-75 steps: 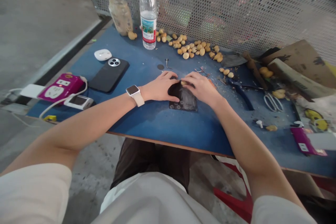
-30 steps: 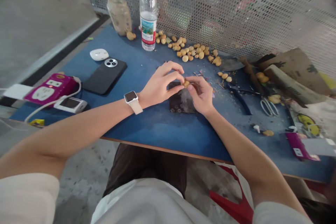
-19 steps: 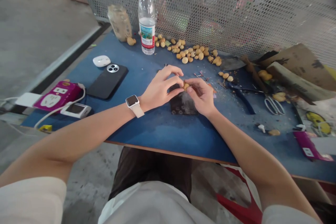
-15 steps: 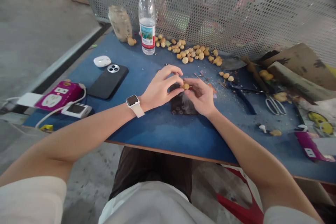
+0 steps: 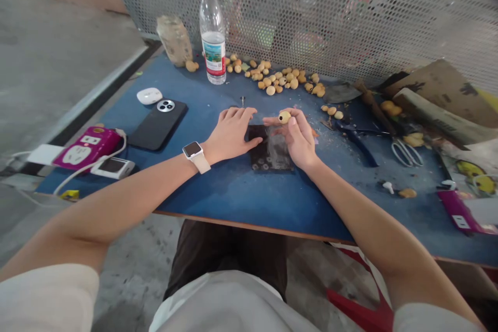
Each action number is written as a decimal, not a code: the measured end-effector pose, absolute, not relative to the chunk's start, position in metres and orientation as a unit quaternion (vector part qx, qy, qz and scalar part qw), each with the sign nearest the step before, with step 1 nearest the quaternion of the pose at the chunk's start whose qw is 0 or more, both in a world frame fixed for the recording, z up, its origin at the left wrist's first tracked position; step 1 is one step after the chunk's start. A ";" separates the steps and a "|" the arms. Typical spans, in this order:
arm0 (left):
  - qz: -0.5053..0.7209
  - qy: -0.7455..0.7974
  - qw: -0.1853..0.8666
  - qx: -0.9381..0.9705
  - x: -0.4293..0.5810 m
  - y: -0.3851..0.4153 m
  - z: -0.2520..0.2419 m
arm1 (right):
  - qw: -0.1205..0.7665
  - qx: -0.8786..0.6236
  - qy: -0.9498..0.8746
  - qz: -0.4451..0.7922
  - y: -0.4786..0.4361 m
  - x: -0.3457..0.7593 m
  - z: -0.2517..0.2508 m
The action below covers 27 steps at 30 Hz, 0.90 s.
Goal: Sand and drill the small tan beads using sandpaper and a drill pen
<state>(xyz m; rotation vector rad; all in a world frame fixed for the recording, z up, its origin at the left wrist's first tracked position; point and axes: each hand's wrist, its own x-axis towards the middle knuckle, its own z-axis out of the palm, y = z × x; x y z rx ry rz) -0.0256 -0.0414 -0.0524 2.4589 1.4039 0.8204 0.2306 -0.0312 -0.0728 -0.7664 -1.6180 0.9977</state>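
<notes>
Between the thumb and fingers of my right hand [image 5: 302,145] is a small tan gourd [image 5: 286,116], its dark round hole showing on the left side. My left hand [image 5: 232,134] is open, fingers apart and nothing held, over the left edge of a dark flat square [image 5: 272,158]. That square looks like sandpaper or a thin slab, with pale dust on its right half. A small metal piece [image 5: 243,98] stands just beyond my left fingers.
Many small gourds [image 5: 288,79] lie along the perforated metal screen [image 5: 295,15]. A water bottle [image 5: 213,54] stands at the back left. Left are a phone [image 5: 157,127] and a purple power strip [image 5: 87,148]. Pliers [image 5: 361,148], scissors [image 5: 406,153] and cardboard [image 5: 439,93] lie right.
Both hands were together at the gourd; now they are apart. My left hand has let go and opened, while my right hand has raised the gourd slightly, showing its hole.
</notes>
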 end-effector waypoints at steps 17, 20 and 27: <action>0.342 0.411 0.233 0.812 -0.029 -0.037 -0.049 | 0.526 -0.326 -0.641 0.453 -0.034 0.229 -0.068; 0.334 0.430 0.223 0.809 -0.027 -0.038 -0.045 | 0.537 -0.321 -0.636 0.452 -0.035 0.228 -0.067; 0.390 0.463 0.182 0.775 -0.028 -0.032 -0.046 | 0.592 -0.385 -0.605 0.369 -0.019 0.239 -0.076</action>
